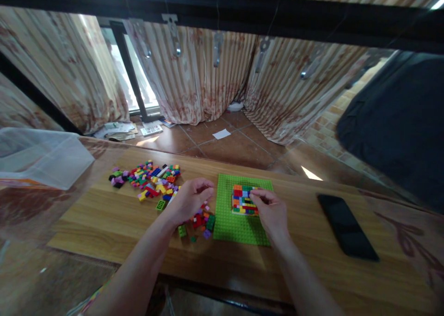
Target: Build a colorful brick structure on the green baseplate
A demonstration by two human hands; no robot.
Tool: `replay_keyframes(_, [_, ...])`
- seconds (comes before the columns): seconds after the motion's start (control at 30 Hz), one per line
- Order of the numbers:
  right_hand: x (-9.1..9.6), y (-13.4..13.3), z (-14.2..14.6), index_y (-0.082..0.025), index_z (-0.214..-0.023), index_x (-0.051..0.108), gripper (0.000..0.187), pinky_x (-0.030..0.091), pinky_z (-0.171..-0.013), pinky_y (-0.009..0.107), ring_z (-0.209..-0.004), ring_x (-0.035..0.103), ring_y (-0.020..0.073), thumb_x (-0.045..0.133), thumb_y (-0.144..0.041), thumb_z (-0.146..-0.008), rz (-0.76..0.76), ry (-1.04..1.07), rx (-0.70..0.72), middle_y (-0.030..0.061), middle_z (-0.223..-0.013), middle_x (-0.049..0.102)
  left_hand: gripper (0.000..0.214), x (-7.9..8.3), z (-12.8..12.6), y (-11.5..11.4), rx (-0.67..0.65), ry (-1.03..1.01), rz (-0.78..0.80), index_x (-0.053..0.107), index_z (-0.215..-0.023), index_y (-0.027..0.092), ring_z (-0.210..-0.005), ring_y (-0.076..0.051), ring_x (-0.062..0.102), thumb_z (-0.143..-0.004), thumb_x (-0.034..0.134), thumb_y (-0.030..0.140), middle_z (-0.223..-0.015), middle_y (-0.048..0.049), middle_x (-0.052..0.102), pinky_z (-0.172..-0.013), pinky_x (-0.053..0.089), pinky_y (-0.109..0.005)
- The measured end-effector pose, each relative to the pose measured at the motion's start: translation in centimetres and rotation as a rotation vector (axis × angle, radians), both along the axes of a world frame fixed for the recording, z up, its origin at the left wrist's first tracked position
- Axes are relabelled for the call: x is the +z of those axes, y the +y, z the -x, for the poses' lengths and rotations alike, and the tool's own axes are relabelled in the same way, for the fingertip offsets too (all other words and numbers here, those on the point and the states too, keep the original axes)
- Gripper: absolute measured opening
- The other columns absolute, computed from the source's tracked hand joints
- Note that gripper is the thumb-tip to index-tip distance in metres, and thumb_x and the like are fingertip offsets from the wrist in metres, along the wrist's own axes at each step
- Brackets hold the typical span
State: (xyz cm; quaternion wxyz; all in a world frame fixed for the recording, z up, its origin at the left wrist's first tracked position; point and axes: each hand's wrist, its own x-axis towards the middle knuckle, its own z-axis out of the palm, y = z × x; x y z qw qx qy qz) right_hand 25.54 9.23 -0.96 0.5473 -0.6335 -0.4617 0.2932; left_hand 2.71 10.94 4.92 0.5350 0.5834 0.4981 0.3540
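A green studded baseplate [225,230] lies on the wooden board. On it sits a low block of many-coloured toy bricks [239,201], roughly rectangular. My right hand [274,214] reaches over its right side, thumb and fingers pinched at the bricks; whatever they grip is too small or hidden to tell. Left of the baseplate, my left hand [189,199] hovers over loose toy bricks [149,177], its fingers half curled and the thumb a little apart from them. No brick shows in that hand. Part of the pile is covered by it.
A black phone [348,227] lies on the right of the wooden board [104,232]. At the far left stands a translucent plastic bin [69,161]. Beyond the table are a tiled floor with papers [116,131] and striped curtains [208,84]. A dark bar [222,13] crosses above.
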Motion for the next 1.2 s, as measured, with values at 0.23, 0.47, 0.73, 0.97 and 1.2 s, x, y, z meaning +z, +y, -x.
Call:
replay_keyframes(0.23, [0.8,-0.4,-0.1,-0.020,-0.081,0.074,0.026,0.052,-0.077,0.035,-0.080,0.065,0.0194,0.074,-0.041,-0.066,0.052,0.169,0.018,0.0051,-0.086,0.072,0.018,-0.2,2.0,0.7,-0.026,0.258,-0.192,0.065,-0.090,0.015,-0.072,-0.016,0.066,-0.081,0.054,0.025,-0.078,-0.0039,0.070,-0.067,0.050,-0.025])
replay_keyframes(0.47, [1.6,-0.3,0.0,-0.018,-0.079,0.074,0.027,0.052,-0.070,0.030,-0.070,0.064,0.0166,0.075,-0.039,-0.062,0.060,0.254,-0.113,0.0024,-0.076,0.073,0.026,0.3,3.3,0.6,-0.027,0.694,-0.390,0.069,-0.097,0.022,-0.090,-0.019,0.066,-0.079,0.052,0.015,-0.093,-0.0037,0.073,-0.085,0.048,-0.028])
replay_keyframes(0.73, [1.8,-0.4,0.0,-0.018,-0.076,0.074,0.023,0.051,-0.072,0.030,-0.072,0.064,0.0165,0.075,-0.035,-0.060,0.026,0.247,-0.144,0.0018,-0.075,0.073,0.024,-0.3,2.8,1.9,0.010,0.973,-0.501,0.068,-0.093,0.018,-0.089,-0.021,0.062,-0.084,0.045,0.014,-0.090,-0.0073,0.069,-0.083,0.046,-0.031])
replay_keyframes(0.97, [1.4,-0.7,-0.5,-0.018,-0.078,0.074,0.023,0.051,-0.072,0.031,-0.074,0.065,0.0177,0.074,-0.036,-0.064,0.025,0.202,-0.125,0.0030,-0.077,0.073,0.022,-1.1,1.6,3.1,-0.083,0.979,-0.550,0.068,-0.089,0.017,-0.091,-0.021,0.059,-0.083,0.047,0.014,-0.092,-0.0082,0.067,-0.090,0.043,-0.035])
replay_keyframes(1.2, [1.0,-0.6,-0.5,-0.018,-0.079,0.074,0.024,0.052,-0.070,0.031,-0.073,0.065,0.0179,0.073,-0.037,-0.065,0.003,0.186,-0.107,0.0035,-0.077,0.073,0.025,-1.7,0.8,2.7,-0.066,0.948,-0.489,0.070,-0.087,0.018,-0.092,-0.020,0.060,-0.081,0.046,0.013,-0.093,-0.0077,0.067,-0.086,0.045,-0.031])
